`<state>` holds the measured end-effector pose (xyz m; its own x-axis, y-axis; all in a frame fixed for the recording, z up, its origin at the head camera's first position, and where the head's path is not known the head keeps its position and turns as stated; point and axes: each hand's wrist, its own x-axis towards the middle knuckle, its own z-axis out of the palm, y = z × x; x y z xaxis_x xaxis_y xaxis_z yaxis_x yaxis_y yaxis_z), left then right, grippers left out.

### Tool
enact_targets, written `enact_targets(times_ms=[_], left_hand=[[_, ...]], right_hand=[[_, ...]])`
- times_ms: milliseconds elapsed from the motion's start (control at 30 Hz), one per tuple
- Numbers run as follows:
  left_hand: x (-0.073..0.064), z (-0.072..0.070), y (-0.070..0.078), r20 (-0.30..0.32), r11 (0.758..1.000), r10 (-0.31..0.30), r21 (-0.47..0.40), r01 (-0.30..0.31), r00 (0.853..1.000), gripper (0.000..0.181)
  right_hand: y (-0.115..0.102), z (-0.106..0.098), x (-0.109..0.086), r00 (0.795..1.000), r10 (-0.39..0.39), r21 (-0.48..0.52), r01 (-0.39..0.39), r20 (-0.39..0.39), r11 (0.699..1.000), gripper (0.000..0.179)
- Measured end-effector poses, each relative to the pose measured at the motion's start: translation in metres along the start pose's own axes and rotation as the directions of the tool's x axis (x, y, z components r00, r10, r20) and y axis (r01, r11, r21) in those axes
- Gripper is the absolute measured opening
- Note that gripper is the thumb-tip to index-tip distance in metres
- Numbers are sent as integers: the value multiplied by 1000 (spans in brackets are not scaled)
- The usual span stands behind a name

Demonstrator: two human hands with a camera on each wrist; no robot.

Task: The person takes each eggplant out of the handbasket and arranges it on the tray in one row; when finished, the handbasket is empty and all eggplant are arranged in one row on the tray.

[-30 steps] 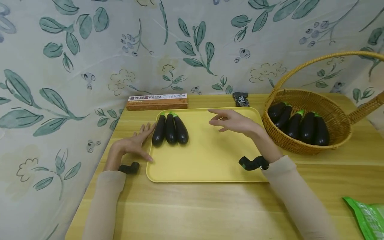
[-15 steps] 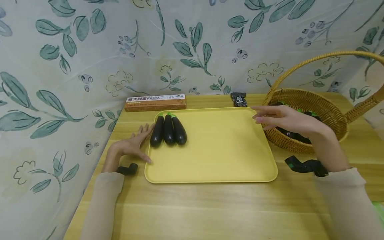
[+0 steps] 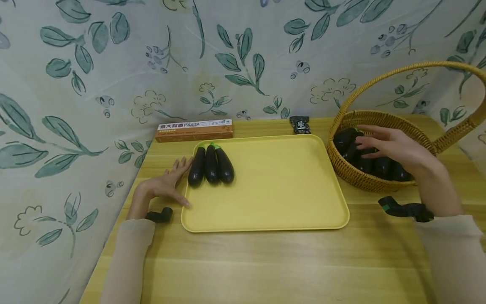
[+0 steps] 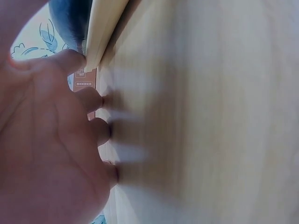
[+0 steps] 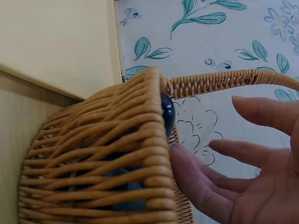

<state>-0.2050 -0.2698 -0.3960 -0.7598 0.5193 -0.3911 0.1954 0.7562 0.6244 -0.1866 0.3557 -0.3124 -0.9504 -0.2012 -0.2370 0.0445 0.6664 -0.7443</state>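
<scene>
Three dark eggplants (image 3: 211, 165) lie side by side at the left end of the yellow tray (image 3: 273, 185). My left hand (image 3: 161, 185) rests beside them with its fingers spread, fingertips down on the table and one finger at the tray's edge (image 4: 100, 32). On the right, my right hand (image 3: 402, 150) hovers over the wicker basket (image 3: 353, 175), its fingers loosely bent and holding nothing. Several more eggplants (image 3: 344, 140) lie in that basket, partly hidden by the hand. In the right wrist view, the fingers (image 5: 187, 170) reach over the basket's rim (image 5: 156, 140).
A brown pasta box (image 3: 194, 131) stands behind the tray at the left, and a small black packet (image 3: 300, 125) behind it at the right. The basket's tall handle (image 3: 402, 69) arches over its opening. A patterned cloth (image 3: 171, 63) hangs behind the table (image 3: 247, 266).
My right hand has moved right, from above the tray to over the eggplants in the basket. The left hand has stayed by the tray's left edge.
</scene>
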Motion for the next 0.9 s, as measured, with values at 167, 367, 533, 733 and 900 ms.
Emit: enact_targets(times_ms=[167, 367, 533, 733, 900], left_hand=[[-1, 0, -1, -2, 1000, 1, -8, -1, 1000, 148], [-1, 0, -1, -2, 1000, 13, -11, -13, 1000, 148], [1, 1, -2, 4, 1000, 5, -15, -5, 1000, 148], [1, 1, -1, 1, 1000, 0, -8, 0, 1000, 147], [-1, 1, -1, 1, 1000, 4, -30, -4, 1000, 147]], right_hand=[[4, 3, 14, 996, 92, 103, -90, -9, 991, 85], [-1, 6, 28, 984, 179, 146, -176, -9, 974, 92], [-5, 9, 37, 980, 198, 136, -193, -26, 972, 94], [-7, 17, 45, 971, 233, 144, -225, -44, 964, 95], [-8, 27, 49, 963, 250, 137, -236, -96, 962, 99]])
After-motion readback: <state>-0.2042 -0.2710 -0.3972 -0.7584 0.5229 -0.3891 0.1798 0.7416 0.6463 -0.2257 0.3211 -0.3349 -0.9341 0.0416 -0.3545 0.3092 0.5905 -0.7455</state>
